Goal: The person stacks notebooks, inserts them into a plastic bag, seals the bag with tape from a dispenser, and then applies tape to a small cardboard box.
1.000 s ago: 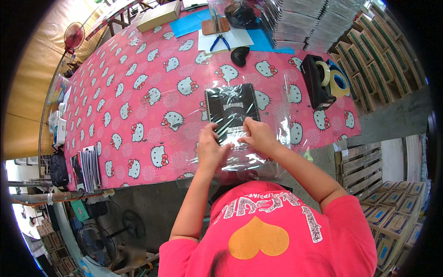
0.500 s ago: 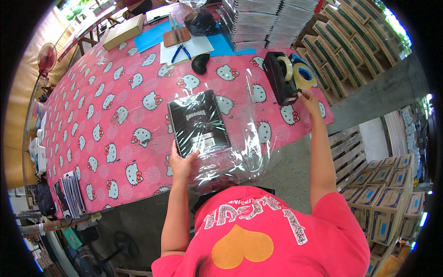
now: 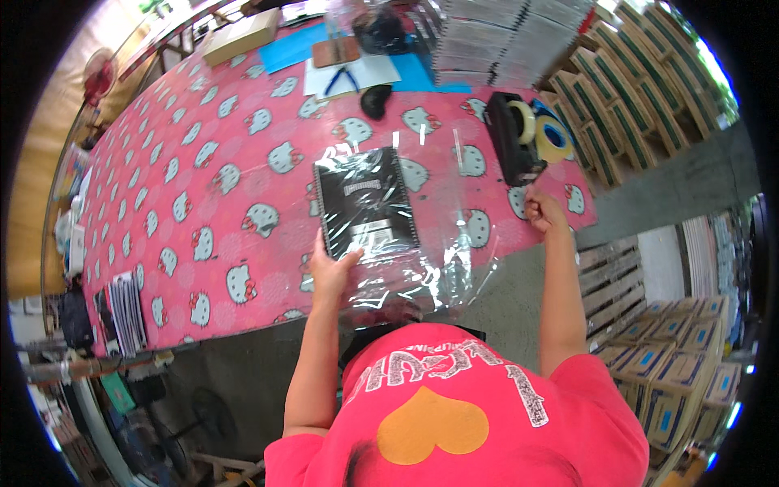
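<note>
A black spiral notebook point(image 3: 363, 199) lies on a clear plastic sheet or sleeve point(image 3: 442, 280) near the table's front edge; shiny plastic seems to cover it too. My left hand point(image 3: 331, 272) grips its lower left corner, thumb on top and fingers along the side. At the right stands a black tape dispenser point(image 3: 507, 146), with a roll of wide tape point(image 3: 556, 140) beside it. Just in front of the dispenser's near end, my right hand point(image 3: 545, 213) is closed in a pinch. The tape between those fingertips is thin and hardly shows.
A pink cat-patterned cloth point(image 3: 195, 272) covers the table. Tall stacks of spiral notebooks point(image 3: 495, 40) stand at the back, near pliers point(image 3: 341, 79) and a dark curved object point(image 3: 375, 102). More notebooks point(image 3: 126, 312) lie at the left edge. Cartons point(image 3: 673, 357) are piled on the right.
My right hand has drawn back from the dispenser's front end toward me, fingers pinched. My left hand still holds the notebook. The whole view has shifted slightly.
</note>
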The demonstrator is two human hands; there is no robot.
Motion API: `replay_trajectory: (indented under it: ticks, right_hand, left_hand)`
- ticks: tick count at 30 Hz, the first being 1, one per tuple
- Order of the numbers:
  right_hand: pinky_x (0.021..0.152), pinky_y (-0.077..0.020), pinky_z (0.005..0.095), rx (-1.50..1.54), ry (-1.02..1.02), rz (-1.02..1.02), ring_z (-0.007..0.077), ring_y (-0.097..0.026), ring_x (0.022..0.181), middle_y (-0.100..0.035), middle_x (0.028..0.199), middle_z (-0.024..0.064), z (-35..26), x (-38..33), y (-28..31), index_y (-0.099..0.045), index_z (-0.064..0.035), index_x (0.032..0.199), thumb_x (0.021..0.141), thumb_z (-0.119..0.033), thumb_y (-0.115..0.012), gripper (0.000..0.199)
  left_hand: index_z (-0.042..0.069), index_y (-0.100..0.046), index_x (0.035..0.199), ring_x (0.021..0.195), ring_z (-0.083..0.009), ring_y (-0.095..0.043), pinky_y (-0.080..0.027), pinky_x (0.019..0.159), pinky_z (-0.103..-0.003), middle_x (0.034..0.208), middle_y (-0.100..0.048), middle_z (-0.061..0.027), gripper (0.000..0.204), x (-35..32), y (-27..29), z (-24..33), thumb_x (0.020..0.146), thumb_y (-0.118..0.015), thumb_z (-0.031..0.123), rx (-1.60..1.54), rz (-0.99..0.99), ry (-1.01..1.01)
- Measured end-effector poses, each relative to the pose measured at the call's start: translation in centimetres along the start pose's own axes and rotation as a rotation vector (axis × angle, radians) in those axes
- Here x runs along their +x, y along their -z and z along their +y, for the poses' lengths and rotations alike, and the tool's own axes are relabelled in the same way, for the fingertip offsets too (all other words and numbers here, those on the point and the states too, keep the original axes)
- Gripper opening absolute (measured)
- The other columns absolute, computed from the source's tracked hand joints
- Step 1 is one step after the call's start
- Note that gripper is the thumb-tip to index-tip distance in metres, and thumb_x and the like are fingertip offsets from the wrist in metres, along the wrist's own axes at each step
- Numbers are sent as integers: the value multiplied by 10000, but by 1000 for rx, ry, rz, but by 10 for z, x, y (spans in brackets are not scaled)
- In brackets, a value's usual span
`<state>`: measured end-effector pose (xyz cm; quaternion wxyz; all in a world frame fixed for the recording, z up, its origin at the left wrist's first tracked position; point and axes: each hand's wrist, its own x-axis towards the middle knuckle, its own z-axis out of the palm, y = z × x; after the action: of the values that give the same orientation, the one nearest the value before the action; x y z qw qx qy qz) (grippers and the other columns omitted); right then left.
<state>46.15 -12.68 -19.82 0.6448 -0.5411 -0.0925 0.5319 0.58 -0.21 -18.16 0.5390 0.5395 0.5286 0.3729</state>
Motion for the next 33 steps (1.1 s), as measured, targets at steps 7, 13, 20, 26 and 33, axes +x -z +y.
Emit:
replay_trajectory:
  ticks: [7,13,20,26,33]
  right_hand:
    - [521,-407,316,-1199,321,-1050,156,-517,549,-578,623,56,35,-52,-273,-614,-13,705,756,-323,-701,326]
    - [647,-506,393,-2245,720,-813,316,-647,706,-649,682,128,40,-37,-335,-678,-30,672,535,-659,-685,644]
    - [921,-424,369,-1210,558,-457,289,-540,1079,-564,1139,183,53,-7,-263,-415,9,1237,503,-244,-874,902]
    - [982,-357,391,-1027,444,-308,279,-516,1100,-565,1120,191,-9,-63,-247,-336,24,1318,549,-326,-865,997]
    - [992,-331,385,-1263,1413,-405,289,-500,1090,-564,1104,102,-170,-141,-260,-499,-84,1194,493,-226,-820,783]
  left_hand:
    - [-72,-377,1305,976,-242,-597,-445,880,-325,1089,-606,-201,912,-1,3,-9,543,-812,177,8,23,-4]
    - [-83,-370,1304,1065,-276,-551,-406,940,-349,1185,-544,-227,957,5,4,-21,531,-827,249,72,47,-20]
    - [-58,-249,1360,994,-216,-588,-480,828,-311,1137,-562,-152,941,25,16,14,695,-780,344,-509,-129,443]
    - [-35,-521,1129,1010,-234,-555,-459,849,-367,1116,-545,-140,685,21,8,69,547,-800,195,61,-147,-109]
    - [127,-541,1215,1054,-308,-490,-361,930,-413,1084,-512,-104,790,22,-5,261,460,-766,178,497,-279,-1344]
